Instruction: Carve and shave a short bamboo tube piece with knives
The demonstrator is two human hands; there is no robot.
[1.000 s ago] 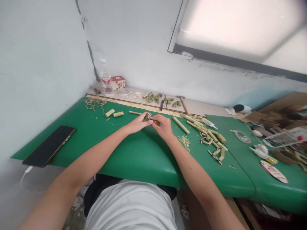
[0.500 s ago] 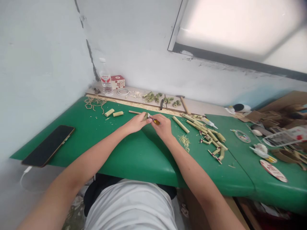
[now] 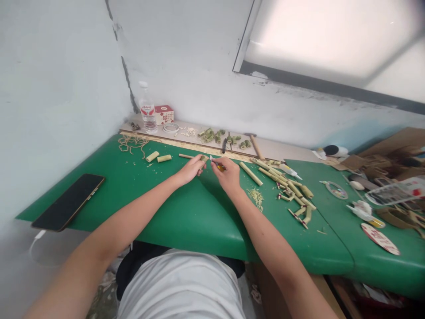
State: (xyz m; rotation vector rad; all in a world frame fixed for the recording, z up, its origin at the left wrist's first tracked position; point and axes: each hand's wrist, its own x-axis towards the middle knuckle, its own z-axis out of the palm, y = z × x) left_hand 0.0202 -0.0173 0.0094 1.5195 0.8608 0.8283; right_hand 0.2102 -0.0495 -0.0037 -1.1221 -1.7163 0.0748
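My left hand (image 3: 191, 169) is closed around a short green bamboo piece (image 3: 203, 158) near the far middle of the green table (image 3: 186, 212). My right hand (image 3: 227, 175) grips a small yellow-handled knife (image 3: 217, 166), its blade pointing left toward the bamboo piece. The two hands sit a short gap apart. Two cut bamboo segments (image 3: 158, 157) lie to the left of my left hand, and a thin stick (image 3: 186, 156) lies just behind it.
A black phone (image 3: 68, 201) lies at the table's left edge. Several bamboo sticks and pieces (image 3: 288, 186) are piled to the right, with shavings (image 3: 255, 196) beside them. A water bottle (image 3: 147, 113), red box (image 3: 164, 114), twine (image 3: 132, 142) and clutter (image 3: 385, 186) line the back and right.
My hands have drawn slightly apart: the knife blade has come away from the bamboo piece, and both hands have shifted a little toward the far edge.
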